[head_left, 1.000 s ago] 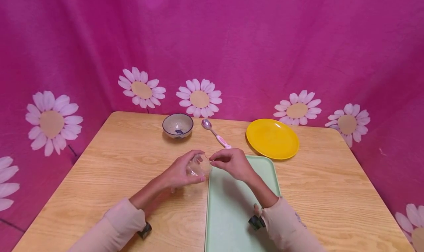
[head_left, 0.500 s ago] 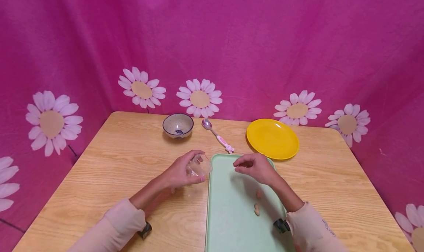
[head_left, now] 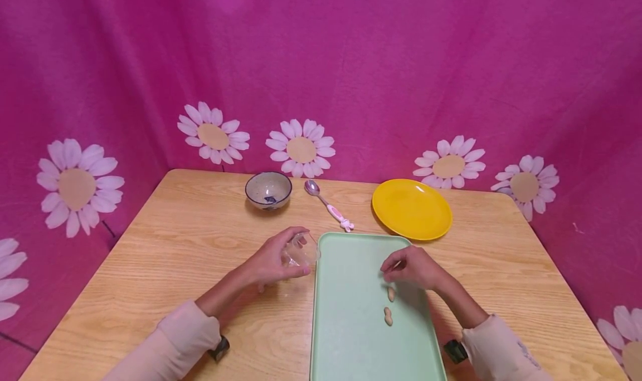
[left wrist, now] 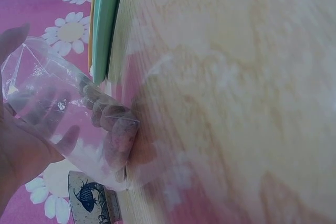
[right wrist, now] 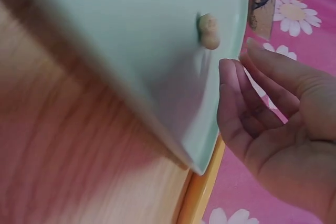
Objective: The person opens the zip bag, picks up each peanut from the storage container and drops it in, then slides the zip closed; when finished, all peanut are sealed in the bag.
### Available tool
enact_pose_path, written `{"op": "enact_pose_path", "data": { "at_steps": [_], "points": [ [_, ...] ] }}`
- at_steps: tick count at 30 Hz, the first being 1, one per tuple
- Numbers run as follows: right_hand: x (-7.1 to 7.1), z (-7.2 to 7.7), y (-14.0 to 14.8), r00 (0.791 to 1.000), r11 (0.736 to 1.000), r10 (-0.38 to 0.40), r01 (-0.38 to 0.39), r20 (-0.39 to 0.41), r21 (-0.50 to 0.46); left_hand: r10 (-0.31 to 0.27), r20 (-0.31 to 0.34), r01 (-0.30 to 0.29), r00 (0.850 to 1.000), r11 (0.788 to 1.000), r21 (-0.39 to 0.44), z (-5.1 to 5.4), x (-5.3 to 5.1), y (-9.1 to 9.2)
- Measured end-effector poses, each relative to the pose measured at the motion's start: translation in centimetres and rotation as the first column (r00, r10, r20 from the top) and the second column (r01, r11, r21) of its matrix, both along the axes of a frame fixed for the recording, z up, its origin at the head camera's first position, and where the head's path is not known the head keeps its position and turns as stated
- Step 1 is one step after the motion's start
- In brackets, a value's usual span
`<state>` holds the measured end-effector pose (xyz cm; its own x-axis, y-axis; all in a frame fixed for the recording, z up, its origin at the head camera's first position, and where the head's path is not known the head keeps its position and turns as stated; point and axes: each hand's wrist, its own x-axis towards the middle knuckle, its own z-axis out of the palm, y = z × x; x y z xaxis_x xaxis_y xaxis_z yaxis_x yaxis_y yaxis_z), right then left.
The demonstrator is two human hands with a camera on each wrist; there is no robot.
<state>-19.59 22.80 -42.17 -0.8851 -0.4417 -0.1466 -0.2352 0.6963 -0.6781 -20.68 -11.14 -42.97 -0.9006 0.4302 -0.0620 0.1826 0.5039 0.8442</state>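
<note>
My left hand (head_left: 276, 258) grips an open clear plastic bag (head_left: 301, 252) left of the green tray (head_left: 351, 314). Several peanuts (left wrist: 110, 116) lie in the lower part of the bag (left wrist: 63, 119), as the left wrist view shows. Over the tray's right side is my right hand (head_left: 411, 267), fingertips and thumb drawn close together. Two peanuts rest on the tray beneath it: one peanut (head_left: 391, 294) just below the fingertips and another peanut (head_left: 388, 316) nearer me. In the right wrist view no object shows between the fingertips (right wrist: 227, 69); something small could be hidden there.
A patterned bowl (head_left: 268, 191) stands at the back of the wooden table (head_left: 200, 225). Right of it lies a spoon (head_left: 328, 205) with a pink rabbit handle. A yellow plate (head_left: 412, 209) sits behind the tray's right corner. A pink flowered cloth (head_left: 351, 80) hangs behind the table.
My right hand has moved from the bag's mouth rightwards and nearer me, over the tray. The two peanuts on the tray are now uncovered. My left hand and the bag have stayed put.
</note>
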Motion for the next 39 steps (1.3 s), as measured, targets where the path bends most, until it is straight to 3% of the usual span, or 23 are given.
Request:
{"op": "enact_pose_path", "data": {
  "at_steps": [7, 19, 24, 33, 39],
  "points": [
    [0.5, -0.4, 0.5, 0.992, 1.000, 0.017, -0.017, 0.121, -0.003, 0.003, 0.004, -0.003, 1.000, 1.000, -0.008, 0.1, 0.0, 0.0],
    [0.5, -0.7, 0.2, 0.986, 0.998, 0.040, -0.048, 0.162, 0.051, -0.001, 0.006, 0.001, 1.000, 1.000, -0.008, 0.1, 0.1, 0.0],
    [0.1, -0.3, 0.1, 0.991, 0.998, 0.054, -0.058, 0.122, 0.036, -0.008, -0.006, 0.008, 1.000, 1.000, -0.014, 0.2, 0.1, 0.0],
    [-1.1, 1.1, -2.0, 0.997, 0.999, 0.049, -0.050, -0.066, -0.015, -0.008, -0.009, 0.008, 1.000, 1.000, -0.008, 0.1, 0.0, -0.1],
    [-1.4, 2.0, -4.3, 0.996, 0.997, -0.042, 0.038, -0.072, -0.065, -0.014, -0.001, 0.014, 1.000, 1.000, -0.001, 0.0, 0.0, -0.2]
  ]
}}
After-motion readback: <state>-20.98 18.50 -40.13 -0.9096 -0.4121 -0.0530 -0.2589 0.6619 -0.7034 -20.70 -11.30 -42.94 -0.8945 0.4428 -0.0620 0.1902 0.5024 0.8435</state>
